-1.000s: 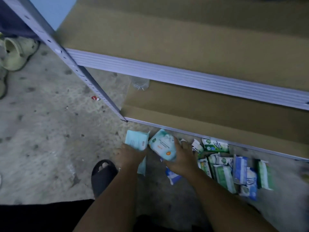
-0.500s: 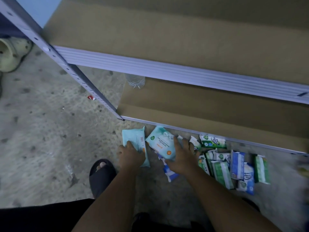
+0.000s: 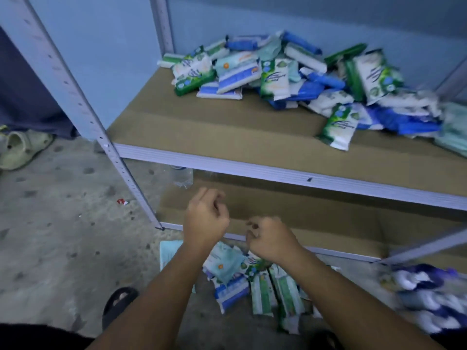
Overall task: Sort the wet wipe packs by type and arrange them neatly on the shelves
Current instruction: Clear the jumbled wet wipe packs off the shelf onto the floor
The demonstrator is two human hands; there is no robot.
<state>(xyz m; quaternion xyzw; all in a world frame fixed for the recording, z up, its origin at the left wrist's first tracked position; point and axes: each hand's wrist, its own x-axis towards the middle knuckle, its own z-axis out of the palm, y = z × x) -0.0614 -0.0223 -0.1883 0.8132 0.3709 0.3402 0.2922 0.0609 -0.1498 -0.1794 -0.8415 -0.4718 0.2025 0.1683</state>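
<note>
— Where are the two grips?
— Both are raised in front of the brown cardboard-lined lower shelf point(image 3: 316, 218). The left grip point(image 3: 206, 221) and the right grip point(image 3: 270, 239) are just beside each other. Each has its fingers curled in narrow, and neither holds anything.
— And the wet wipe packs?
— A cluster of green, blue and pale teal plastic wet wipe packs point(image 3: 252, 286) lies on the grey concrete floor point(image 3: 50, 236). It is below both grips and apart from them, partly hidden by the forearms. A flat pale teal pack point(image 3: 168, 253) lies at the cluster's left edge, beside the left forearm.
— The rest?
— A loose mixed heap of green, blue and teal packs point(image 3: 290, 77) sits on the cardboard-lined upper shelf point(image 3: 202, 127), toward its back and right, well apart from the grips. Blue-and-white packs point(image 3: 424, 299) show low at the far right, too blurred to read.
— Anything else?
— A clear plastic bottle point(image 3: 183, 176) stands beside the lower shelf, and a pale green sandal point(image 3: 20, 147) lies at the far left. A black slipper point(image 3: 118, 301) is near the left forearm.
</note>
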